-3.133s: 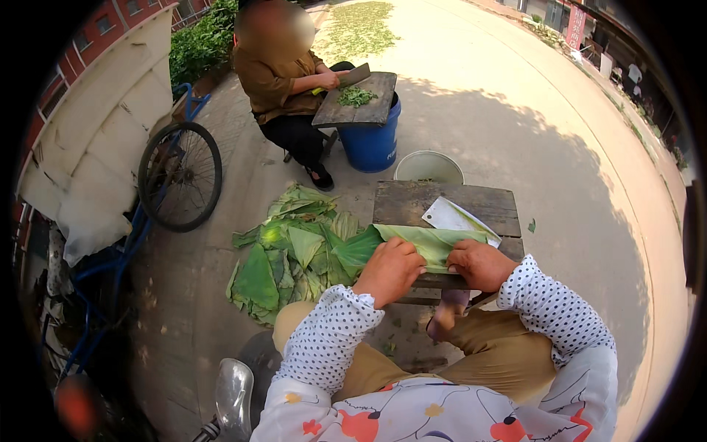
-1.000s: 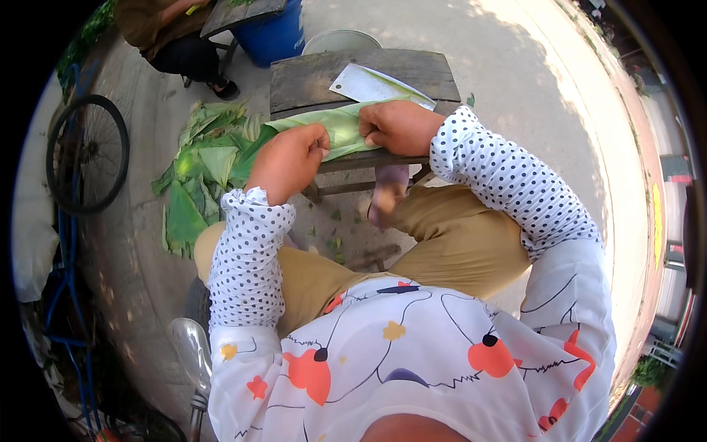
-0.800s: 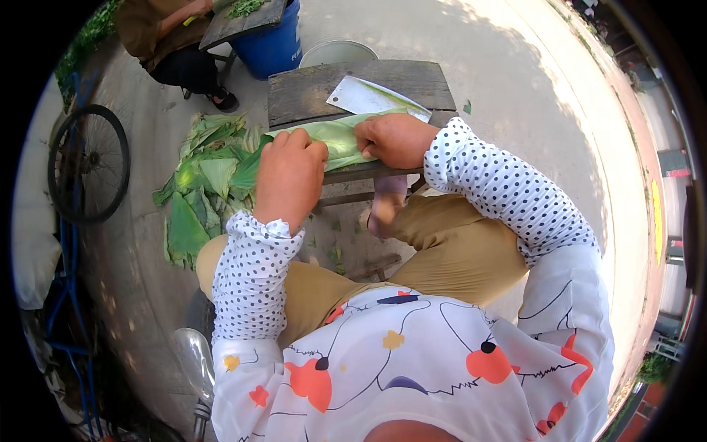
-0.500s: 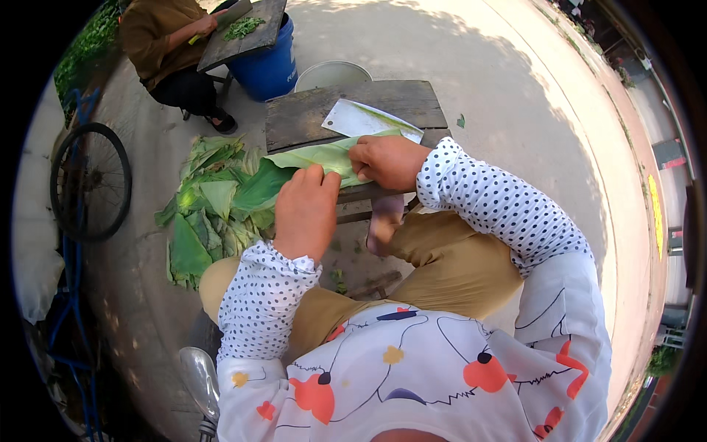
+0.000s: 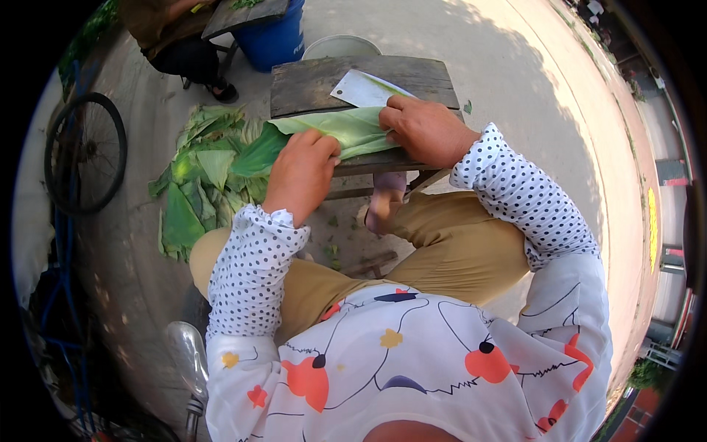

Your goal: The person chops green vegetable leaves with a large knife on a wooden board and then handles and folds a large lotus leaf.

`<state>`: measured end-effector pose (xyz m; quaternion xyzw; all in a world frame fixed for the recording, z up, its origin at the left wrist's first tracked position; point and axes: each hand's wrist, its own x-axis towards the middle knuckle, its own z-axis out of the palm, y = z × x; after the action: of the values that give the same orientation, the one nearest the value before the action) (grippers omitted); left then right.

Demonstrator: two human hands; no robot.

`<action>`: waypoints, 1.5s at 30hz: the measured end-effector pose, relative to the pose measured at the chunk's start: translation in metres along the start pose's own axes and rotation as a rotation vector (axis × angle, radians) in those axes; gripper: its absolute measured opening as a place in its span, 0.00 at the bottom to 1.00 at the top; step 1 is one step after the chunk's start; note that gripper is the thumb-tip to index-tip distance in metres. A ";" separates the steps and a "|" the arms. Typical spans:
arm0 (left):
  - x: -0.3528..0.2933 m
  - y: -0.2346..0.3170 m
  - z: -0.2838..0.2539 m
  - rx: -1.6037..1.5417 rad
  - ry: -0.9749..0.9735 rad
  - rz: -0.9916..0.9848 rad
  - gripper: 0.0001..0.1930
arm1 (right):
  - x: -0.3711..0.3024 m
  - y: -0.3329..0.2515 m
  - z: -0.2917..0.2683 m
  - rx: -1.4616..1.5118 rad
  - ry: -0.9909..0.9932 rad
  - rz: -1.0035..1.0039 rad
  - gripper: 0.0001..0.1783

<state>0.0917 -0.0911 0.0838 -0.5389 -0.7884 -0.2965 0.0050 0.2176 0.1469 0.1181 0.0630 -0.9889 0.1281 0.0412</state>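
A large pale-green leaf [image 5: 353,125], folded or rolled lengthwise, lies along the near side of a wooden bench [image 5: 313,82]. My left hand [image 5: 303,166] pinches its near edge toward the left, where a darker green part hangs past the bench. At its right end my right hand [image 5: 428,132] is closed on the leaf, with the fingertips partly hidden. Just beyond the leaf rests a broad cleaver [image 5: 361,87], its blade flat on the boards; my right hand hides its far end.
Left of the bench, big green leaves [image 5: 193,188] lie heaped on the ground. Behind it stand a pale round tub [image 5: 342,47] and a blue bucket [image 5: 272,43] with a board on top, where another person [image 5: 166,29] sits. A wheel [image 5: 85,153] is at far left.
My hands have moved farther apart: the right one slid rightward along the leaf, uncovering more of it. The whole view has shifted, so the bench and the other person appear higher.
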 end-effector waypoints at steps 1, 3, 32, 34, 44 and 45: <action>0.000 -0.002 0.002 0.003 0.005 -0.002 0.08 | 0.001 -0.003 0.000 0.010 0.013 -0.028 0.12; 0.005 -0.001 0.003 0.012 0.013 0.007 0.08 | 0.001 -0.008 0.000 0.002 0.016 -0.097 0.13; 0.009 0.034 0.018 0.201 0.108 0.153 0.10 | 0.018 0.012 0.016 0.336 -0.138 -0.035 0.06; 0.013 0.029 0.019 0.159 0.103 0.131 0.09 | 0.016 0.006 0.015 0.272 -0.132 0.001 0.06; 0.022 0.019 0.023 0.072 0.072 0.099 0.07 | 0.011 -0.016 -0.010 -0.397 0.259 -0.390 0.14; 0.022 0.018 0.023 0.076 0.086 0.101 0.06 | 0.013 -0.019 -0.014 -0.418 0.289 -0.405 0.13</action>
<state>0.1055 -0.0567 0.0802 -0.5640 -0.7701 -0.2887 0.0744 0.2081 0.1311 0.1380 0.2300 -0.9451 -0.0808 0.2176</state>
